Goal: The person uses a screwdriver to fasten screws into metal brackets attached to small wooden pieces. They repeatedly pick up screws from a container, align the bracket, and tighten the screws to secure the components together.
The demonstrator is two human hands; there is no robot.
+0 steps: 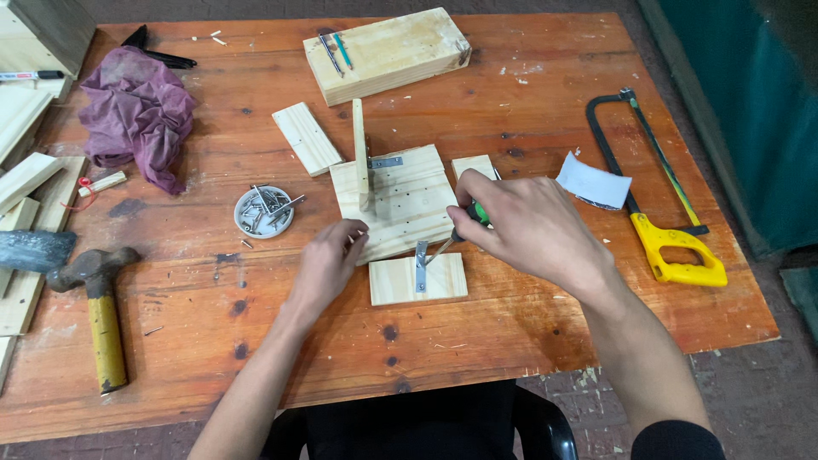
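White dish [245, 223] of screws [266, 209], hammer [98, 302] nearby

Screwdriver [471, 220] mostly buried under right hand [524, 228], only green handle patch and thin shaft showing; tip contact with metal bracket [420, 266] too small to tell. Left hand [328, 262] fingertips hidden against board edge [400, 204]. Contents of screw dish [264, 211] too small to sort. Wood offcuts [21, 183] cropped at left edge.

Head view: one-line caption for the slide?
Right hand drives a green-handled screwdriver at a metal bracket on a small pine board; left hand steadies the larger board.
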